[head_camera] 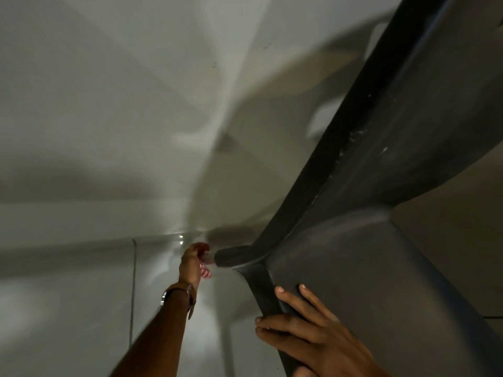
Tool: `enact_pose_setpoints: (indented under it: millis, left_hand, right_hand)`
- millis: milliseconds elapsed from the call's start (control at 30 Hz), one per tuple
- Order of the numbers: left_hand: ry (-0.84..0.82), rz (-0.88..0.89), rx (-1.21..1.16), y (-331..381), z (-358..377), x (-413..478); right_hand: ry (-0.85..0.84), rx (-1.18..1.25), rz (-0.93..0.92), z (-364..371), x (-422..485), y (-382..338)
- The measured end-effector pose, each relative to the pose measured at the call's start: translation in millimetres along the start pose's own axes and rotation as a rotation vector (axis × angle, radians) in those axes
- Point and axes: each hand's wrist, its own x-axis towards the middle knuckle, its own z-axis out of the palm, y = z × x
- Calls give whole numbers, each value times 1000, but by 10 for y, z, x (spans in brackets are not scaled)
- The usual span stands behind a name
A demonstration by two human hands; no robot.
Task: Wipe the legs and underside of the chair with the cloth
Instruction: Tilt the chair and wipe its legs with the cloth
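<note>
Mostly hidden, cloth (204,263) peeks from left hand (191,263) at chair (353,268) foot.

A single head-worn wide-angle view looks down along the dark chair (381,186) from very close above it, facing the pale tiled floor (81,295) and wall beyond the chair's foot; no second view shares the scene
</note>
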Motion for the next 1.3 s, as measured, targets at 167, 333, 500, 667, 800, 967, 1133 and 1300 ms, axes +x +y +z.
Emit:
enact_pose_setpoints:
  millis: [167, 333, 500, 667, 800, 967, 1133, 1300]
  left_hand:
    - [-22, 132, -68, 90, 108, -487]
    - [-200, 367, 30, 115, 141, -1010]
    - [-112, 331, 79, 85, 142, -661]
    - [-28, 39, 228, 51, 2, -169]
    - [15, 93, 113, 61, 61, -368]
    - [-58, 371, 3, -81, 127, -938]
    - [-57, 316, 28, -57, 166, -635]
    - [-8, -24, 112, -14, 12, -86]
  right_hand:
    - [-7, 55, 28, -49, -35, -60]
    - [3, 279, 61, -74, -53, -93]
    - [85, 440, 95, -138, -79, -170]
    - [152, 447, 94, -51, -76, -152]
    - [163, 473, 95, -14, -74, -131]
    - [131, 440, 85, -19, -73, -154]
    - [129, 437, 90, -37, -65, -131]
    - [138, 469, 92, -19, -69, -140]
